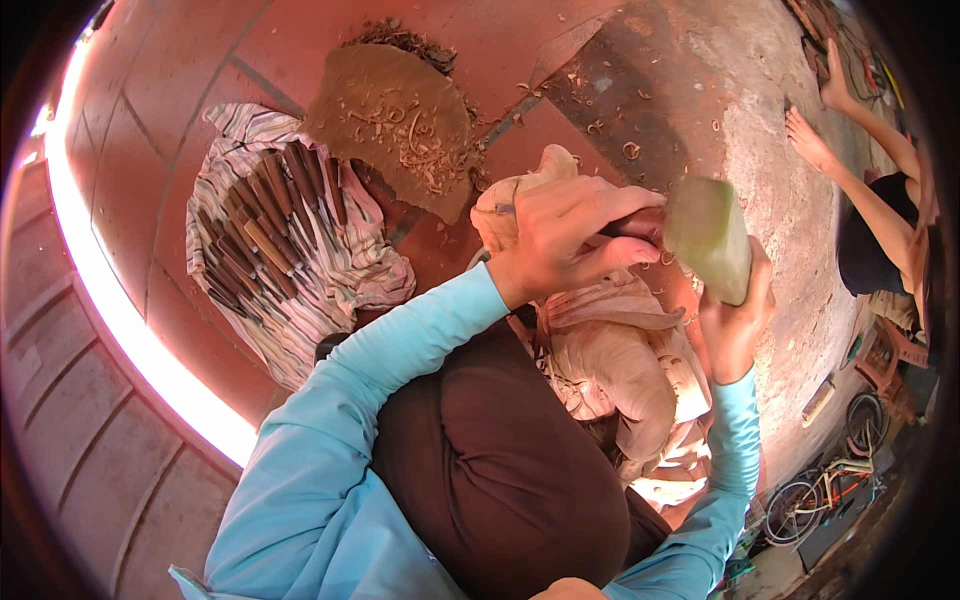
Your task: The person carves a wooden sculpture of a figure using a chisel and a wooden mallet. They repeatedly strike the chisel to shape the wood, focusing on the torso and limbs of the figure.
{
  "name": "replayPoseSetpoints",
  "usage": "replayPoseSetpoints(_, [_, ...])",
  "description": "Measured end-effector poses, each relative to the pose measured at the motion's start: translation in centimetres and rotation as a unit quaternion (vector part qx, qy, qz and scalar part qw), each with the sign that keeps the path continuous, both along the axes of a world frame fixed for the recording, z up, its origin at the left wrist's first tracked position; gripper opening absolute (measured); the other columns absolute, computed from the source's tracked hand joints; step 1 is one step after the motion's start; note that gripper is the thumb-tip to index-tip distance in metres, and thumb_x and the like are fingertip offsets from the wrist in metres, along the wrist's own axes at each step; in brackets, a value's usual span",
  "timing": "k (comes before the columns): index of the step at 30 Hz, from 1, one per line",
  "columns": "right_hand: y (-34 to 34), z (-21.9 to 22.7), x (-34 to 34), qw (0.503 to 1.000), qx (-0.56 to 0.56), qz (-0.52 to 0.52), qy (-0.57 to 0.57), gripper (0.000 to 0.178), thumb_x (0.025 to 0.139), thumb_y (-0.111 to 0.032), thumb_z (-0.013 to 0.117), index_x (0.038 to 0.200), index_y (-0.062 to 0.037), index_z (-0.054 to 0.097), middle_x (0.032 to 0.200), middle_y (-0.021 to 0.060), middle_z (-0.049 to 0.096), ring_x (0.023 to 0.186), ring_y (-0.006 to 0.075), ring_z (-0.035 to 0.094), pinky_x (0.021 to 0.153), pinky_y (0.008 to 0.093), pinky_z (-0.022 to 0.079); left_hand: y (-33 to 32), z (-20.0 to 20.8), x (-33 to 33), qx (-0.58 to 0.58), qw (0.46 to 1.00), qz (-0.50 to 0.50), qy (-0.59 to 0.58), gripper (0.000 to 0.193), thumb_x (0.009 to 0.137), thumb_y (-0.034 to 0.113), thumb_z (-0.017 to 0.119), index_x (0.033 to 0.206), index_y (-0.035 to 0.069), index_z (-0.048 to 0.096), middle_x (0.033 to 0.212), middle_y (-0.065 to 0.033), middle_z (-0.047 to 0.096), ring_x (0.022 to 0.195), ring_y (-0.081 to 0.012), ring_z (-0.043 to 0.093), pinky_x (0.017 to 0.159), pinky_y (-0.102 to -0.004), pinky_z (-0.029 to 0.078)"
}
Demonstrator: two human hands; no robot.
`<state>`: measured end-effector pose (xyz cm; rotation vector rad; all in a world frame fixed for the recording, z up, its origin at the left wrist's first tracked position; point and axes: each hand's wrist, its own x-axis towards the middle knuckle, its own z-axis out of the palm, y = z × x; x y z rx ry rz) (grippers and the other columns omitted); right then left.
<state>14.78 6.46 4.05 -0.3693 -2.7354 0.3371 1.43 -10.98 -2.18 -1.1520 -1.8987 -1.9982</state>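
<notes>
Two hands: left hand curled round a dark handle; right hand closed on a green block.
Block: just beside handle.
Carving: below both hands.
Chisels: on striped cloth, to the left.

Wood-carving workshop: chisels on striped cloth, curled shavings on board, carved wooden piece.

I get a pale-green rectangular block, lighter down one side, and a light-tan carved wooden piece. Crumpled striped cloth: whitish, pink, dark lines. Slim brown-handled tools. Flat brown board, paler tan curled shavings. Red floor tiles, grey joints. I log turquoise sleeves, dark-brown trousers.
</notes>
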Motion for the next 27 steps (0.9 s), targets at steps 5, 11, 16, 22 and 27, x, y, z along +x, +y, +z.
replayPoseSetpoints(5, [0.7, -0.9, 0.9, 0.978, -0.177, -0.062, 0.091, 0.020, 0.083, 0.008, 0.061, 0.101, 0.0018, 0.055, 0.084, 0.0042, 0.061, 0.074, 0.0140, 0.061, 0.069, 0.0292, 0.050, 0.7, -1.1, 0.6, 0.011, 1.000, -0.003, 0.015, 0.043, 0.069, 0.033, 0.076, 0.102, 0.009, 0.065, 0.069, -0.0028, 0.060, 0.056, -0.0181, 0.056, 0.049, -0.0296, 0.042])
replayPoseSetpoints(11, [-1.4, 0.5, -0.6, 0.991, -0.088, -0.098, -0.017, 0.007, 0.084, 0.006, 0.060, 0.089, 0.0019, 0.061, 0.084, 0.0033, 0.062, 0.081, 0.0121, 0.057, 0.077, 0.0260, 0.046, 0.6, -1.3, 0.5, -0.004, 1.000, -0.003, 0.019, 0.041, 0.070, 0.034, 0.076, 0.101, 0.010, 0.065, 0.068, -0.0027, 0.060, 0.056, -0.0183, 0.056, 0.048, -0.0300, 0.041])
replayPoseSetpoints(16, [0.7, 0.0, 1.0, 0.979, -0.183, -0.064, 0.063, 0.007, 0.084, 0.007, 0.059, 0.089, 0.0022, 0.061, 0.088, 0.0048, 0.063, 0.082, 0.0131, 0.058, 0.077, 0.0265, 0.046, 0.8, -1.2, 0.5, 0.002, 1.000, 0.000, 0.016, 0.041, 0.070, 0.033, 0.076, 0.101, 0.010, 0.065, 0.068, -0.0025, 0.060, 0.055, -0.0180, 0.056, 0.048, -0.0300, 0.041])
replayPoseSetpoints(22, [-0.5, -0.4, 0.6, 0.990, -0.119, -0.073, -0.006, 0.033, 0.079, 0.004, 0.066, 0.109, 0.0003, 0.054, 0.093, 0.0081, 0.065, 0.079, 0.0147, 0.061, 0.071, 0.0292, 0.049, 0.3, -1.4, 0.5, 0.001, 1.000, -0.007, 0.020, 0.041, 0.070, 0.033, 0.076, 0.101, 0.009, 0.064, 0.069, -0.0032, 0.061, 0.056, -0.0188, 0.057, 0.049, -0.0300, 0.042])
replayPoseSetpoints(27, [0.0, -1.5, 1.9, 0.977, -0.201, -0.064, 0.024, 0.039, 0.074, 0.004, 0.068, 0.109, -0.0011, 0.054, 0.095, 0.0127, 0.064, 0.084, 0.0192, 0.063, 0.074, 0.0313, 0.050, -0.1, -1.1, 0.1, 0.015, 0.999, -0.005, 0.031, 0.042, 0.070, 0.032, 0.076, 0.103, 0.009, 0.064, 0.070, -0.0032, 0.062, 0.056, -0.0188, 0.057, 0.049, -0.0304, 0.042])
